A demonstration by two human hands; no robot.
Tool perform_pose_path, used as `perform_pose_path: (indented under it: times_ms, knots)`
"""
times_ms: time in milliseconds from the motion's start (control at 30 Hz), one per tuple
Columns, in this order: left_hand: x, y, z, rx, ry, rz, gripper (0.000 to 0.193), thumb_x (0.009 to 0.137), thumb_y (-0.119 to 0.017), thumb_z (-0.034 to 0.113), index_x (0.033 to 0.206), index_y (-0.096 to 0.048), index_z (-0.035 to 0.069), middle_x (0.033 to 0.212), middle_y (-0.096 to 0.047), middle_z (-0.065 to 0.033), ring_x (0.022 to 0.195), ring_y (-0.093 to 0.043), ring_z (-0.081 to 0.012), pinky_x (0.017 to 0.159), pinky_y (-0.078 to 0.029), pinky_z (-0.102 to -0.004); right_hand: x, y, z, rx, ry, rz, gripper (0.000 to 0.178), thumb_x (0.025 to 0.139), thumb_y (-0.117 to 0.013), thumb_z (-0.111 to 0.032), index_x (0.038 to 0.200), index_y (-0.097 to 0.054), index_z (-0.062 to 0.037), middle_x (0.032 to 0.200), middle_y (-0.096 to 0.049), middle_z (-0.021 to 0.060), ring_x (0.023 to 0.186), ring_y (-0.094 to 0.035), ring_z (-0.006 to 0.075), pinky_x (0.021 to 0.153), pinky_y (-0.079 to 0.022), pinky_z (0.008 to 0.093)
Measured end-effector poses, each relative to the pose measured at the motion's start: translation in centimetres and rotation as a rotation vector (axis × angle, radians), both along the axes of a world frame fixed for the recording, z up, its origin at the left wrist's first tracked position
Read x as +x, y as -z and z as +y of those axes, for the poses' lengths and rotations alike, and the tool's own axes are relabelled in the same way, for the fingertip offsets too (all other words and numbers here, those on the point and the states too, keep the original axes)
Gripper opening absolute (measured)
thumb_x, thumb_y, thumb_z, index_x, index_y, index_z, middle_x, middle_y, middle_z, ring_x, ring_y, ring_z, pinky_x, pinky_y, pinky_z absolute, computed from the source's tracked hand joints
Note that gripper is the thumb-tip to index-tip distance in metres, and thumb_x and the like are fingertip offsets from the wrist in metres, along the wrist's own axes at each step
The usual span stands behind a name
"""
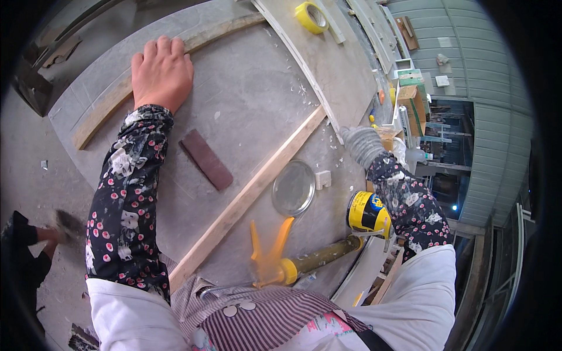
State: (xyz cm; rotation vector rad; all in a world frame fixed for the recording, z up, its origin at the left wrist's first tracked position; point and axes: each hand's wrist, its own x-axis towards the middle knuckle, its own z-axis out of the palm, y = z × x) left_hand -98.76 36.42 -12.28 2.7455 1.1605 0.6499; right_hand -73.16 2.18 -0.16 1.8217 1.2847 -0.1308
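Observation:
My bare left hand (162, 73) lies over a long wooden strip (104, 112) on the far left of the table, with its fingers curled over the far edge. My right hand (362, 145), in a grey glove, is closed at the near end of a thin white strip (301, 65); its fingertips are partly hidden. That strip runs away from me across the table. A second wooden strip (252, 193) lies diagonally between my arms, its far end close to the white strip. Left of it rests a dark red-brown sanding block (206, 159).
A round metal lid (293, 188), a small white block (323, 179), a caulking gun (310, 260) with orange handles and a yellow-black can (367, 212) are near my right arm. Yellow tape (311, 17) lies at the far side. White shavings dot the grey tabletop (252, 88). Another person's leg (48, 235) shows at left.

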Motion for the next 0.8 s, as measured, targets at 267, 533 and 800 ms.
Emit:
perform_pose_path:
  times_ms: [267,533,800]
  knots:
    - [-0.1,0.0,0.0,0.005,-0.002,-0.018,0.031,0.091,-0.053,0.026,0.117,-0.059,0.012,0.117,-0.060,-0.0055,0.114,-0.054,-0.0251,0.093,-0.042,-0.0401,0.0,0.2,-1.8,0.073,-0.085,0.053,0.014,0.086,-0.053,-0.010,0.095,-0.063,-0.0068,0.076,-0.067,0.0142,0.074,-0.069,0.0316,0.063,-0.054,0.0437]
    - [-0.1,0.3,0.0,0.001,0.027,-0.058,0.020,0.088,-0.056,0.026,0.101,-0.059,0.011,0.105,-0.059,-0.0047,0.106,-0.054,-0.0237,0.086,-0.041,-0.0403,0.5,-1.6,-7.3,-0.307,0.237,-0.061,0.011,0.085,-0.061,-0.011,0.095,-0.064,-0.0085,0.074,-0.068,0.0132,0.069,-0.069,0.0315,0.057,-0.054,0.0432]
    - [0.2,-0.1,0.0,0.140,0.012,-0.092,0.025,0.086,-0.057,0.025,0.107,-0.058,0.011,0.111,-0.059,-0.0054,0.111,-0.054,-0.0244,0.089,-0.042,-0.0402,-0.5,1.1,-12.6,0.928,0.581,0.096,0.013,0.090,-0.060,-0.017,0.099,-0.062,-0.0073,0.080,-0.066,0.0120,0.076,-0.068,0.0241,0.062,-0.054,0.0375]
